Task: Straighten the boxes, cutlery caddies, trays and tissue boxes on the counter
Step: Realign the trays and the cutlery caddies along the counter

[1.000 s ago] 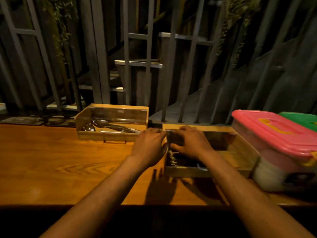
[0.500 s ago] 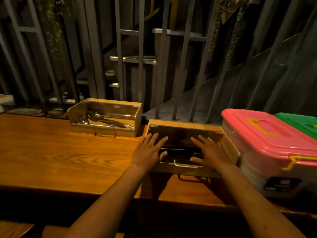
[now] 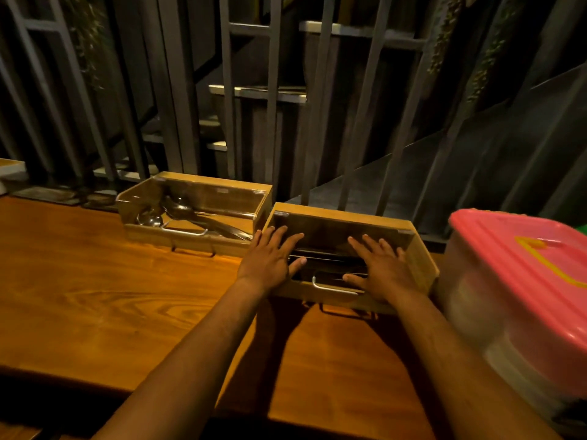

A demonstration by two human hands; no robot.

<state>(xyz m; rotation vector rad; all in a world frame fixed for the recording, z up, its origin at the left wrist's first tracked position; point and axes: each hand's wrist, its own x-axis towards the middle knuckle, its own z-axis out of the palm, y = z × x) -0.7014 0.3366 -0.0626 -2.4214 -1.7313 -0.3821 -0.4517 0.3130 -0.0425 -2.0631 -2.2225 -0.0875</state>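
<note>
— Where does the view look from?

— There is only one, worn on the person's head. It looks forward and down across the wooden desk (image 3: 95, 296), from the desk's near side toward the grey railing bars (image 3: 273, 90) behind it.

— How near is it?

— Near enough that both forearms run up from the bottom edge, with the left hand (image 3: 270, 258) and right hand (image 3: 381, 268) around the middle. The wide lens bends the bars outward at the sides.

— What marks the edges?

— A pink-lidded container (image 3: 524, 249) is cut off at the right. The desk's near edge falls into shadow at the bottom.

— Is any part shared with another view?

— No, this is the only one.
</note>
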